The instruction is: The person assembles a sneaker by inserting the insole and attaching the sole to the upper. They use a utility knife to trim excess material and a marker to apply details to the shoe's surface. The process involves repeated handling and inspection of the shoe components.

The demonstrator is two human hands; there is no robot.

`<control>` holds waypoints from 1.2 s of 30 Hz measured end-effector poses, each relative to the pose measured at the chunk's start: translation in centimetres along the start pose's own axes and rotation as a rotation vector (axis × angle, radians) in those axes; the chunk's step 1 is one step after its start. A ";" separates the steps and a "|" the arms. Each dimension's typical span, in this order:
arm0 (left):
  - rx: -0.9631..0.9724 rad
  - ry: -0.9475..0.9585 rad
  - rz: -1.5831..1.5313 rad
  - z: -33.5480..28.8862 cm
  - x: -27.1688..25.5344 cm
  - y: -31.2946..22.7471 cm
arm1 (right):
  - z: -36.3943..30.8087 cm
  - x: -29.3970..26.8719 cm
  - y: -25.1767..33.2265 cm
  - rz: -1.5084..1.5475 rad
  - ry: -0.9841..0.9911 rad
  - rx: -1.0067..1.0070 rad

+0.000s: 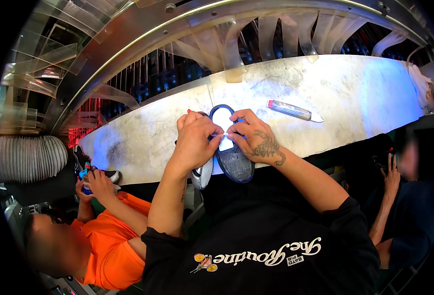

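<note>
Both my hands meet over a black shoe sole (235, 164), which lies lengthwise near the table's front edge and has a bright white area (223, 118) inside its dark rim. My left hand (197, 140) is closed, thumb and finger pinched together. My right hand (254, 137) pinches from the other side, its fingertips nearly touching the left's. Between them is a small white bit, too small to name. Under my left hand lies a grey and black shoe part (204, 174), mostly covered. A small red tip shows by the left knuckles.
A tube with a pink end and white nozzle (295, 111) lies on the pale worktable (163, 110). Clear plastic strips (234, 54) hang along its far side. At left, a person in orange (116, 246) handles a shoe beside a ribbed duct (30, 158). Another person's hand (391, 177) is at right.
</note>
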State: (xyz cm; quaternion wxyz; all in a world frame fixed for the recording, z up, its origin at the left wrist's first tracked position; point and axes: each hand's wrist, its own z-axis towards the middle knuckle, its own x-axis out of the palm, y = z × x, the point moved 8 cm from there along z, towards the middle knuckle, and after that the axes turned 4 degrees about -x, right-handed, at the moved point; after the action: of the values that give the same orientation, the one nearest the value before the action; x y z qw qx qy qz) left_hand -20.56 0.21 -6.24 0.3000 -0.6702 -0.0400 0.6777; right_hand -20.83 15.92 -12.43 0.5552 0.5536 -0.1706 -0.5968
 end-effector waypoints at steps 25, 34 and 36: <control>0.025 0.134 0.175 0.6 1.4 -0.7 | 0.0 -0.1 1.2 -0.007 -0.002 -0.228; -0.022 0.005 0.081 -0.3 0.1 -1.0 | 0.0 0.5 0.5 0.052 0.024 -0.163; 0.104 -0.194 0.040 -1.9 -2.5 -2.0 | -0.5 -1.3 1.3 0.044 -0.032 -0.124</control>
State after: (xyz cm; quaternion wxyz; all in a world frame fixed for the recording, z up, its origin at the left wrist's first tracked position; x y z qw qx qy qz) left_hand -18.30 0.07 -3.31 0.3155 -0.5857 -0.0199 0.7463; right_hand -20.10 16.83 -10.96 0.5984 0.5048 -0.1544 -0.6027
